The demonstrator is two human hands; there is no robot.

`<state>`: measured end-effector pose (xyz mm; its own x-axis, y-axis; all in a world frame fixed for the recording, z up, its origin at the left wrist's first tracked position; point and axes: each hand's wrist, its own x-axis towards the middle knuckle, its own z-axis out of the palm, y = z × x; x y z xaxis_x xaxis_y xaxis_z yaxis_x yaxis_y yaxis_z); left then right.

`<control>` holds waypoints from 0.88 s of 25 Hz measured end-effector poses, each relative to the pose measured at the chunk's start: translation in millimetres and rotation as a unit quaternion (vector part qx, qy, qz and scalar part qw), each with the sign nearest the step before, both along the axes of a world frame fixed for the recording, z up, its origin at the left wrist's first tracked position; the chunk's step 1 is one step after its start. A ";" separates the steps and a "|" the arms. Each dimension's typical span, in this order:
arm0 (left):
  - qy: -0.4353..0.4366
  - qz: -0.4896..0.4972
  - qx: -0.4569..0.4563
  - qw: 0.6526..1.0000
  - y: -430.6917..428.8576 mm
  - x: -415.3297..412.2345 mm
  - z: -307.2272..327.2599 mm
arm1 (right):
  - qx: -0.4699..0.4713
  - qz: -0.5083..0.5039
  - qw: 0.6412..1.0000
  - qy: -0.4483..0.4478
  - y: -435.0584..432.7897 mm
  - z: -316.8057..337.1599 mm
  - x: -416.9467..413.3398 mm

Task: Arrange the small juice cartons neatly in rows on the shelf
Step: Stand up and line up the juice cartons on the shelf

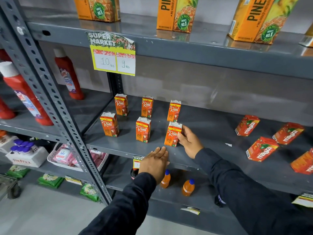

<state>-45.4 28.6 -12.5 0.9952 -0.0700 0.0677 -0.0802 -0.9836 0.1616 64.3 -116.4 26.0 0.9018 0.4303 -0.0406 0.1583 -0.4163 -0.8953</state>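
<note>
Several small orange "Real" juice cartons stand upright in two rows of three on the grey shelf [211, 133]. My right hand [188, 141] grips the front right Real carton [172, 134] from its right side. The front middle carton [143, 129] and front left carton [109, 124] stand free. My left hand [155, 164] hovers flat, fingers together, at the shelf's front edge and holds nothing. Several red "Maaza" cartons lie on their sides at the right of the same shelf, the nearest one [261, 149] tilted.
Large pineapple juice cartons [176, 12] stand on the shelf above, with a price tag [112, 55] hanging from its edge. Red bottles [25, 94] fill the left bay behind a perforated upright [50, 92]. Orange drink bottles [188, 187] stand on the shelf below.
</note>
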 end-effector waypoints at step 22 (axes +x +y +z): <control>-0.040 0.020 -0.028 0.999 -38.1 3.7 -2.0 | -0.070 -0.204 0.966 -0.143 -148.3 -22.9 -53.0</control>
